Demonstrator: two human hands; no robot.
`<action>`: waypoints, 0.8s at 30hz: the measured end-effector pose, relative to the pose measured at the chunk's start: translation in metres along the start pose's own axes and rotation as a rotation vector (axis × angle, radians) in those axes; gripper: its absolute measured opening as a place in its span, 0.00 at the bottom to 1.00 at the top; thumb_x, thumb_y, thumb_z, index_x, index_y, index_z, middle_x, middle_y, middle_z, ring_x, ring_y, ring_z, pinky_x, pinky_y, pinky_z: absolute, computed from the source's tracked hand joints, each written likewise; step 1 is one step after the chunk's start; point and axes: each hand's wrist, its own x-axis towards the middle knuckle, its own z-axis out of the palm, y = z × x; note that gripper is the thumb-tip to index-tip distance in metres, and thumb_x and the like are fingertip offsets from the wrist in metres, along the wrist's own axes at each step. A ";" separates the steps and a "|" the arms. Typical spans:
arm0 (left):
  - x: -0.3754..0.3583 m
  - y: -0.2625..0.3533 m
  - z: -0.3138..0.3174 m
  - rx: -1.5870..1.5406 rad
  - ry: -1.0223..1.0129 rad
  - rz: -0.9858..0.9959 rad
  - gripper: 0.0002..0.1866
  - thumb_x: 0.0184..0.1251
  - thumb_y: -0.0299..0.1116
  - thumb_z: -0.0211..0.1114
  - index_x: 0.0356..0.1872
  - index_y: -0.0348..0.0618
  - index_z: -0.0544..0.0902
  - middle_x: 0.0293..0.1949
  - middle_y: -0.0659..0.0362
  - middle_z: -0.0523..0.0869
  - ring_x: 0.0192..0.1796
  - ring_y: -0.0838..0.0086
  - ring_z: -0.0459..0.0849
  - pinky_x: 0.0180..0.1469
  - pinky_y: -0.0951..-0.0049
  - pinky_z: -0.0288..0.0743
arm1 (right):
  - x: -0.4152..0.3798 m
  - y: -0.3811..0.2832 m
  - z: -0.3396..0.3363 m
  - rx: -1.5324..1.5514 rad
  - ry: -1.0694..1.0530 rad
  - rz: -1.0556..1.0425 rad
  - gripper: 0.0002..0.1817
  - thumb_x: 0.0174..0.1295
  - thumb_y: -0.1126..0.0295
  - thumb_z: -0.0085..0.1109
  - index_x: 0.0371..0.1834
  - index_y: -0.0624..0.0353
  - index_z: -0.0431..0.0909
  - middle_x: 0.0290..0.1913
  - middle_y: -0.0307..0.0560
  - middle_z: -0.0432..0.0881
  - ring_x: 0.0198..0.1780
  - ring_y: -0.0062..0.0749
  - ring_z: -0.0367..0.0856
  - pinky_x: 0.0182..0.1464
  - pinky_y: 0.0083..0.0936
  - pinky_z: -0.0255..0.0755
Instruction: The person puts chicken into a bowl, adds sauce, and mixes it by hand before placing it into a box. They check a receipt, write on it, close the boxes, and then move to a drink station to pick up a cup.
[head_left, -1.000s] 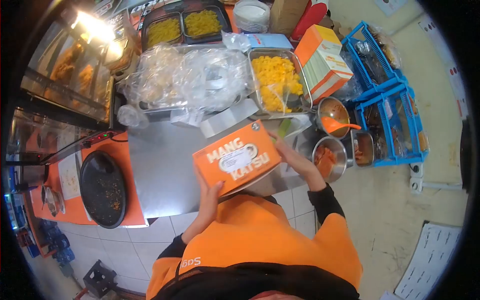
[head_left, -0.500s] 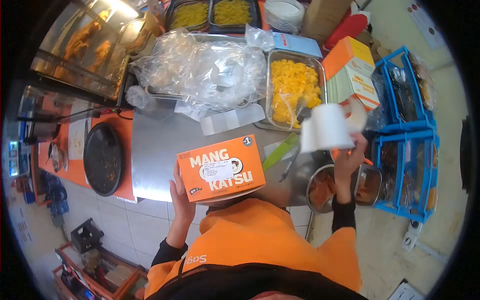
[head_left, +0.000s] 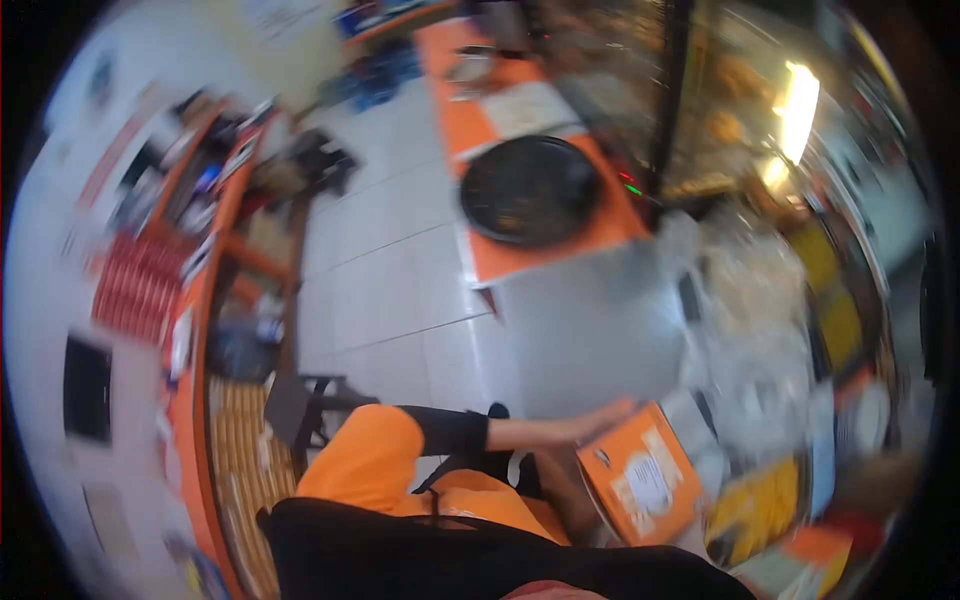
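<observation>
An orange takeaway box (head_left: 640,475) with a white label on its lid lies at the near edge of the steel counter, at the lower right. My left hand (head_left: 600,422) grips this box at its left side, the fingers reaching along its far edge; motion blurs them. No part of my right hand shows, nor the white paper roll it held. Right of the box stands a tray of yellow chunks (head_left: 755,510), and clear plastic bags (head_left: 755,300) lie farther up the counter.
A round black tray (head_left: 530,190) sits on the orange counter (head_left: 610,245) beyond the steel top. A lit display case (head_left: 740,110) stands at the upper right. To the left are the tiled floor (head_left: 375,270), a dark stool (head_left: 300,415) and orange shelving (head_left: 200,400).
My view has swung left, so the counter now lies to the right and the shelving shows. My right hand and the paper roll have left the view. My left hand stays at the box.
</observation>
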 end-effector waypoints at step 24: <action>-0.582 -0.299 0.027 -0.516 1.607 1.151 0.40 0.67 0.64 0.37 0.71 0.47 0.47 0.70 0.56 0.55 0.71 0.69 0.52 0.71 0.65 0.44 | -0.321 -0.499 0.120 0.686 -1.834 -0.872 0.25 0.67 0.62 0.47 0.64 0.62 0.59 0.59 0.42 0.68 0.58 0.28 0.67 0.60 0.28 0.64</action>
